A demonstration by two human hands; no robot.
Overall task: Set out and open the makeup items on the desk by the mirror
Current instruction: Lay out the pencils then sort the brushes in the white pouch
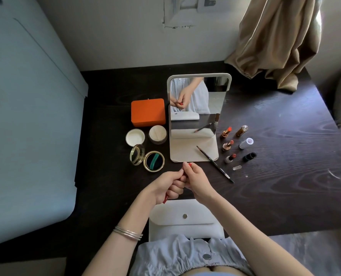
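Note:
A red makeup stick [164, 199] runs through both my hands in front of the mirror [195, 108]. My left hand [167, 186] grips its lower body, whose red end pokes out below the fist. My right hand [194, 179] pinches its red top end [190, 165]. To the mirror's right stand three opened lipsticks [226, 132] [228, 145] [230, 158] with their caps [241, 130] [246, 143] [249, 156] beside them. An eyebrow pencil [215, 164] lies across the mirror's base.
Left of the mirror sit an orange box [148, 112], an open powder jar [158, 134] with its white lid [135, 137], and an open gold compact [153, 161]. A white pouch [185, 218] lies at the near desk edge. A tiny clear cap [237, 167] lies by the pencil. A beige curtain [281, 42] drapes over the far right corner.

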